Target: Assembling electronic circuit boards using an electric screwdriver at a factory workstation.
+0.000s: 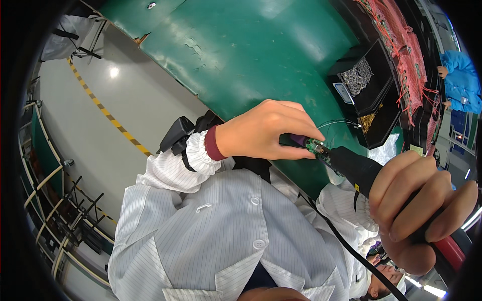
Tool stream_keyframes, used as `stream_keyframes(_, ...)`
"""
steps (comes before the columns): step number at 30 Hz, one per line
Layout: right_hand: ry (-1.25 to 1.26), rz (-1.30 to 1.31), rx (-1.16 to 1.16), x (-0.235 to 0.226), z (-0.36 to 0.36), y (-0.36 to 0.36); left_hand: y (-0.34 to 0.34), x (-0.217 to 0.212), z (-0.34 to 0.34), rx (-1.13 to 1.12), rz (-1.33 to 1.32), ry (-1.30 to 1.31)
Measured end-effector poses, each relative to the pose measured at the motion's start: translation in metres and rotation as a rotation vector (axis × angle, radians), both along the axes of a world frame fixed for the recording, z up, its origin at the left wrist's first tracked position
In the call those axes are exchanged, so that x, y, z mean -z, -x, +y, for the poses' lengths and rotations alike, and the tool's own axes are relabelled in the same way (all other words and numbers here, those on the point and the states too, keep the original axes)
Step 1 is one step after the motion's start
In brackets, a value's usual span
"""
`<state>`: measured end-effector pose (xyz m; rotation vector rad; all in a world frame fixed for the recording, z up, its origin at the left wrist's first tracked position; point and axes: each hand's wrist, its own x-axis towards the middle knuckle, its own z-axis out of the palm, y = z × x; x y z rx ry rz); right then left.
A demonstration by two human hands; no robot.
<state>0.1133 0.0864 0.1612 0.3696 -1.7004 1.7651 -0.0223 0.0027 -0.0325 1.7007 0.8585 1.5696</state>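
My left hand (263,129) pinches a small green circuit board (317,148) between thumb and fingers, above the near edge of the green table. A purple part shows beside the board, partly hidden by the fingers. Thin pale wires (337,122) arc away from it toward the right. My right hand (414,200) is wrapped round a black electric screwdriver (351,166) with a red section at its rear and a cord. The tool's nose is against or right beside the board; its tip cannot be made out.
Black bins (385,93) on the green table (226,55) hold silver screws (357,78) and brass-coloured pieces (368,122). A clear plastic bag (387,149) lies near them. Pink packaging with red wires (399,50) lines the far right. A person in blue (461,80) is beyond; striped tape (103,108) marks the floor.
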Motion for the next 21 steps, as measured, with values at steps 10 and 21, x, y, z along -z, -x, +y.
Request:
stream_keyframes(10,-0.14,-0.149,0.164,0.012,-0.004,-0.009,0.002,-0.002,0.0,0.005,0.013,0.012)
stream_keyframes(21,-0.12,0.3,0.081,-0.007,0.012,-0.073,0.041,-0.056,0.024,0.129,0.13,0.11)
